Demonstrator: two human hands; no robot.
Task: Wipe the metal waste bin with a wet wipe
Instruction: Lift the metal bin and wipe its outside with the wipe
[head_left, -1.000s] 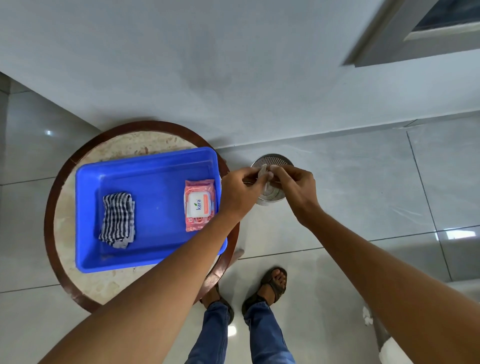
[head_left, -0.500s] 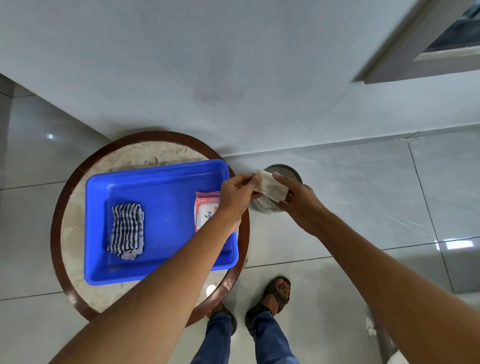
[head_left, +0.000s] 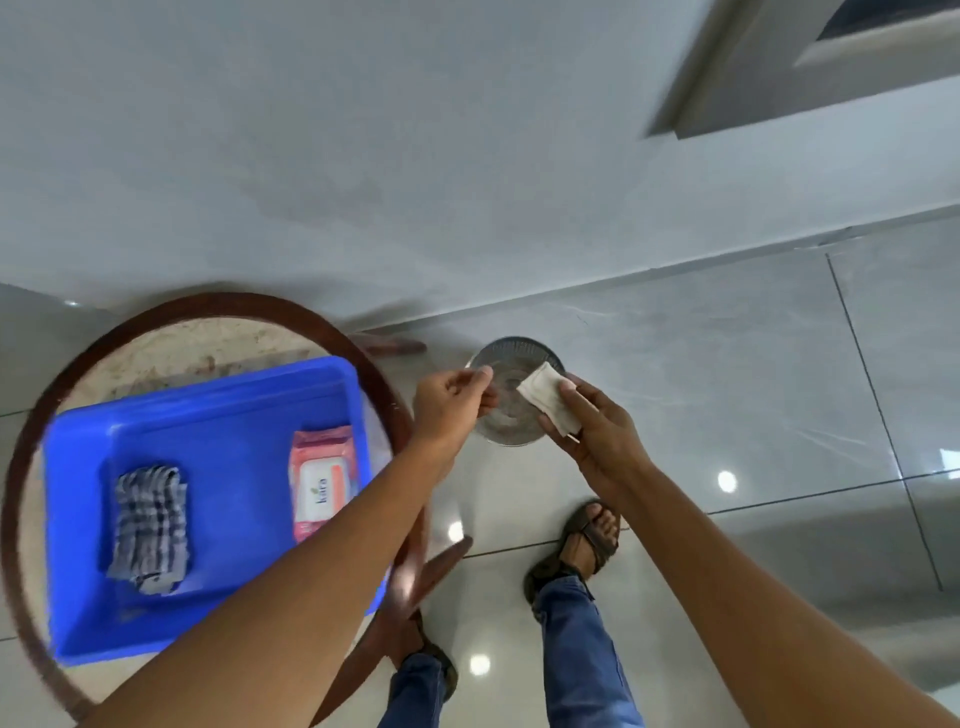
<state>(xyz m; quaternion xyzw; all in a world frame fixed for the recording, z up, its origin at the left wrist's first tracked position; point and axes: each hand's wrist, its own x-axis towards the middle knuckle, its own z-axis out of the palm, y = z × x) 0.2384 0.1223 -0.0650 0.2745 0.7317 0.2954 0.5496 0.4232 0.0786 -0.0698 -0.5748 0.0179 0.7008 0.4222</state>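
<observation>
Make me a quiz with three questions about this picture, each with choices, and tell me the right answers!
1. Where is the pack of wipes?
A. on the floor
B. in the blue tray
C. inside the bin

2. How many things lie in the tray?
A. two
B. four
C. none

3. Which hand holds the wipe?
A. left hand
B. both hands
C. right hand

Answers:
1 B, the pack lies in the tray on the round table.
2 A, only the pack and a striped cloth are there.
3 C, the wipe rests in the right hand above the metal bin; the left hand has no hold on it.
</observation>
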